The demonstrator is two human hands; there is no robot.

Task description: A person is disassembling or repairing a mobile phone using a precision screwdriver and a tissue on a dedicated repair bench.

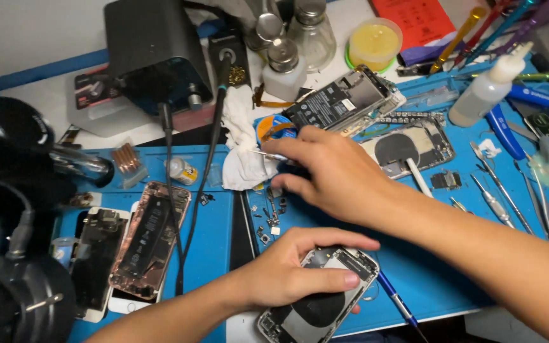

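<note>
My left hand (290, 270) grips an opened phone body (318, 298) with a dark round coil, pressing it down at the near edge of the blue work mat (427, 279). My right hand (332, 171) reaches left over the mat and pinches thin metal tweezers (268, 154), their tip beside a crumpled white cloth (244, 152). Several tiny screws and parts (268, 216) lie scattered on the mat just under the right hand. A blue-handled screwdriver (396, 302) lies to the right of the held phone.
Two more opened phones (150, 238) lie on the left mat, other disassembled ones (408, 146) at the back. A black station (154, 54), glass bottles (309, 32), a yellow jar (373, 43), a squeeze bottle (487, 89) and several hand tools (509, 190) crowd the back and right. A microscope (7, 190) stands at left.
</note>
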